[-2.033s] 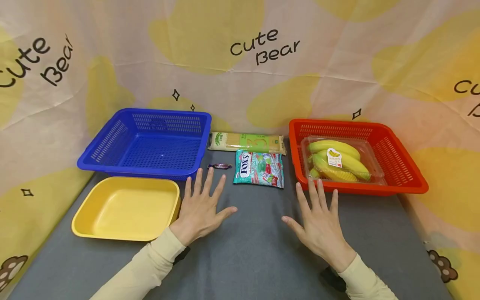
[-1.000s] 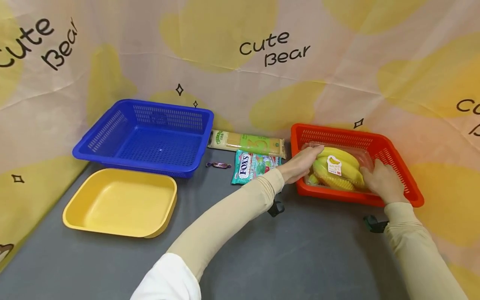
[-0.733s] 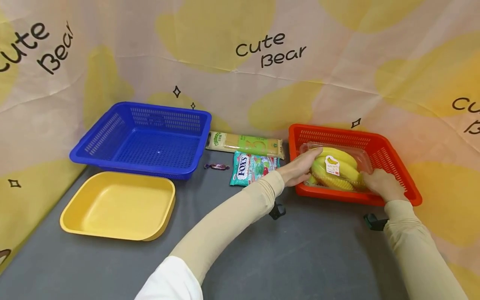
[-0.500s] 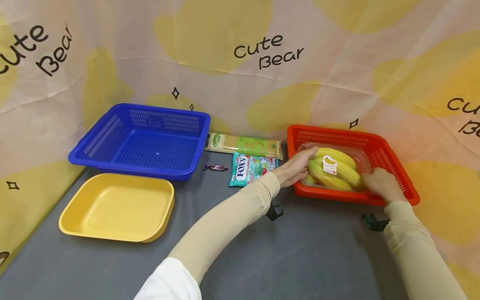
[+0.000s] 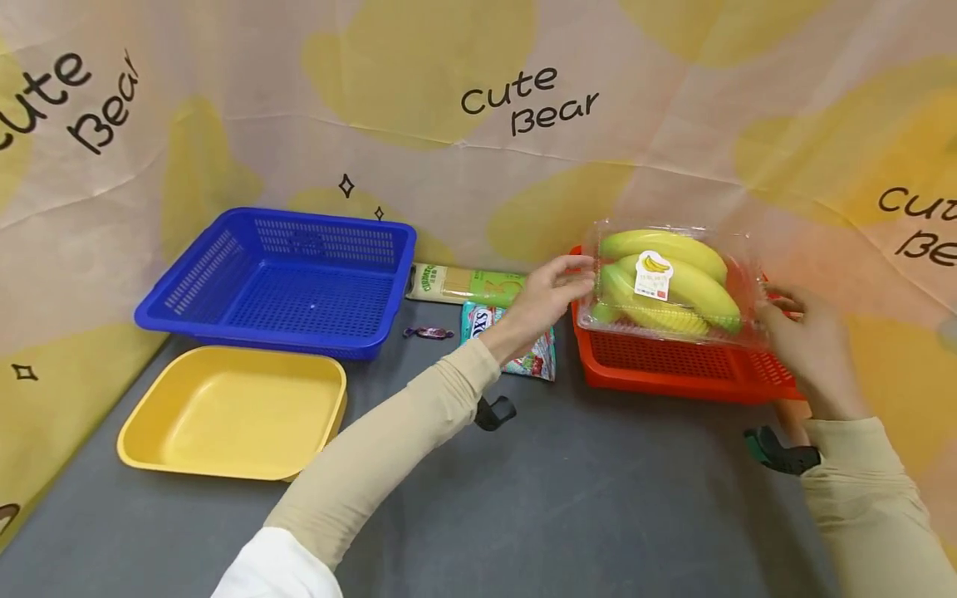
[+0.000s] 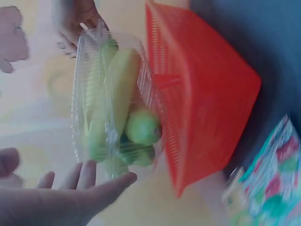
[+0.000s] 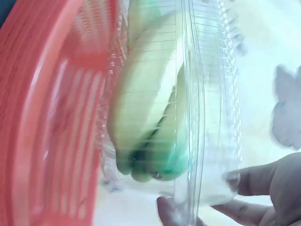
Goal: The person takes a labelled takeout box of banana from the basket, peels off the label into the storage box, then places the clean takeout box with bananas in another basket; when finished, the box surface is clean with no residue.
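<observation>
"Behind everything, a cream-and-yellow printed cloth (image 5: 426, 187); well below the fingers, a grey surface (image 5: 561, 490). Anything new?"

"Yes. Half a second ago, down in the red basket (image 5: 665, 387); now raised over it, seemingly clear of the rim: the clear banana pack (image 5: 676, 282), held between left and right fingers."

"Meaning what?"

"Judging by that, taken out but not yet set down."

"And the grip?"

"Right fingers (image 7: 256, 179) parted only around the pack's edge, pinching one end. Left fingers (image 5: 566, 264) at the opposite end, thumb set apart; seemingly pinching too, though hard to confirm."

"Arms?"

"Left sleeve (image 5: 396, 432) stretched slantwise toward the pack; right sleeve (image 5: 871, 498) rising from below the right fingers. Behind the left fingers, partly covered by that wrist, a candy bag (image 5: 534, 363)."
</observation>
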The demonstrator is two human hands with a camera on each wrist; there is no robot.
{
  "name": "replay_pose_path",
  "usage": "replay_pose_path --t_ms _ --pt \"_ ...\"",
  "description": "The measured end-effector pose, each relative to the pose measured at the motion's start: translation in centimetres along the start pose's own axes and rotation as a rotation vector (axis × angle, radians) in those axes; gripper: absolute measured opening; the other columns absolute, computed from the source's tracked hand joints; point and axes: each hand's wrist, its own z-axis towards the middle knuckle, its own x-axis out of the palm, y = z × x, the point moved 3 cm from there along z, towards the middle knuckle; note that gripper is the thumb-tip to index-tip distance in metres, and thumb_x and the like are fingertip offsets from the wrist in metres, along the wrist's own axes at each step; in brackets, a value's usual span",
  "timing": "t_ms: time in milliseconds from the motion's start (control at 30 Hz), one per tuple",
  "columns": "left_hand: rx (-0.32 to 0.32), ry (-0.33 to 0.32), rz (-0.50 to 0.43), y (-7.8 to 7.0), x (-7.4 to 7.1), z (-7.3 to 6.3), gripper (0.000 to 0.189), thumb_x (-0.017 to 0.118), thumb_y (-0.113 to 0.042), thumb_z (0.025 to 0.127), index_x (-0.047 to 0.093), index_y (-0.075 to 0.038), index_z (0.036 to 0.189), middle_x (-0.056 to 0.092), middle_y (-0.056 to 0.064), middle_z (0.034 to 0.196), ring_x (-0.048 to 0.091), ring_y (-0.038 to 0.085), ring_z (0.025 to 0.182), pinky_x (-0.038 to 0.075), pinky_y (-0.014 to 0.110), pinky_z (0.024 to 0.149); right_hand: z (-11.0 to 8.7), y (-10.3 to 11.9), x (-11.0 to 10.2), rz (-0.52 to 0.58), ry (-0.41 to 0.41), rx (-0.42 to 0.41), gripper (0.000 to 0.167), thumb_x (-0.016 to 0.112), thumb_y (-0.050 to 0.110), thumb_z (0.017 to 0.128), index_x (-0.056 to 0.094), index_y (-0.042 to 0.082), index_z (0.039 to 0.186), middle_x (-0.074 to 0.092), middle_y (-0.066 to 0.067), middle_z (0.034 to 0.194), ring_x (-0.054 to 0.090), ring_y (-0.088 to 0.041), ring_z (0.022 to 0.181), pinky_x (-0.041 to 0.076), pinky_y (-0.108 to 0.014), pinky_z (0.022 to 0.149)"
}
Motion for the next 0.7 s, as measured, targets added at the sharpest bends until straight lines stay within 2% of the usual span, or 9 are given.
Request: replay_pose_path --t_ms 133,200,267,367,433,567,633,700 --pt "0.056 -0.110 0.031 -1.3 -3.3 -3.0 0.043 0.057 -0.011 0.098 0.050 -0.005 0.140 0.062 0.013 0.132 0.059 0.024 0.123 0.051 0.035 0.101 -1.6 2.4 0.9 0.177 0.014 0.017 0.047 0.058 0.039 0.096 0.052 0.017 0.138 0.052 0.015 0.109 0.055 0.002 0.084 0.049 -0.012 0.067" --pt "0.073 -0.165 0.084 -1.8 -5.1 -5.0 0.044 0.060 -0.012 0.097 0.051 -0.005 0.139 0.064 0.012 0.128 0.060 0.023 0.121 0.053 0.033 0.097 -2.6 3.6 1.9 0.242 0.038 -0.004 0.043 0.063 0.037 0.094 0.055 0.021 0.133 0.053 0.015 0.108 0.058 -0.001 0.084 0.051 -0.013 0.068" --pt "0.090 -0.215 0.194 -2.1 -6.8 -7.3 0.046 0.063 -0.016 0.096 0.052 -0.006 0.140 0.067 0.011 0.122 0.061 0.022 0.118 0.053 0.033 0.095 -3.8 4.7 3.3 0.335 0.099 -0.052 0.042 0.066 0.031 0.093 0.056 0.019 0.132 0.055 0.011 0.111 0.060 -0.005 0.085 0.054 -0.014 0.069" --pt "0.088 -0.274 0.369 -2.0 -8.9 -10.9 0.048 0.068 -0.020 0.093 0.056 -0.009 0.138 0.068 0.008 0.113 0.063 0.019 0.109 0.052 0.031 0.091 -5.8 6.0 5.6 0.404 0.202 -0.114 0.040 0.067 0.025 0.093 0.056 0.017 0.130 0.059 0.008 0.111 0.065 -0.006 0.087 0.055 -0.016 0.073" --pt "0.074 -0.289 0.433 -1.6 -10.0 -13.2 0.048 0.070 -0.019 0.091 0.058 -0.008 0.136 0.066 0.010 0.108 0.064 0.019 0.103 0.054 0.029 0.090 -7.2 6.5 7.2 0.426 0.267 -0.154 0.039 0.068 0.020 0.093 0.056 0.013 0.129 0.061 0.006 0.110 0.066 -0.007 0.090 0.055 -0.018 0.076" --pt "0.021 -0.282 0.499 0.1 -11.4 -17.3 0.048 0.071 -0.015 0.090 0.058 -0.004 0.134 0.063 0.010 0.104 0.063 0.017 0.097 0.055 0.024 0.089 -10.0 6.6 9.9 0.324 0.354 -0.189 0.040 0.068 0.020 0.093 0.054 0.010 0.129 0.060 -0.002 0.117 0.064 -0.007 0.096 0.053 -0.020 0.079" --pt "-0.003 -0.269 0.516 1.0 -11.8 -18.8 0.048 0.071 -0.015 0.090 0.058 -0.002 0.134 0.062 0.009 0.102 0.062 0.016 0.095 0.055 0.025 0.088 -11.1 6.3 11.0 0.271 0.385 -0.169 0.041 0.070 0.023 0.091 0.055 0.011 0.128 0.058 -0.007 0.120 0.061 -0.009 0.099 0.053 -0.023 0.080" --pt "-0.018 -0.263 0.525 2.1 -12.0 -19.7 0.047 0.071 -0.012 0.089 0.058 0.001 0.132 0.061 0.008 0.099 0.062 0.016 0.093 0.056 0.025 0.085 -11.9 5.8 11.9 0.252 0.420 -0.147 0.042 0.071 0.024 0.090 0.056 0.011 0.127 0.057 -0.011 0.122 0.061 -0.014 0.100 0.053 -0.025 0.079"
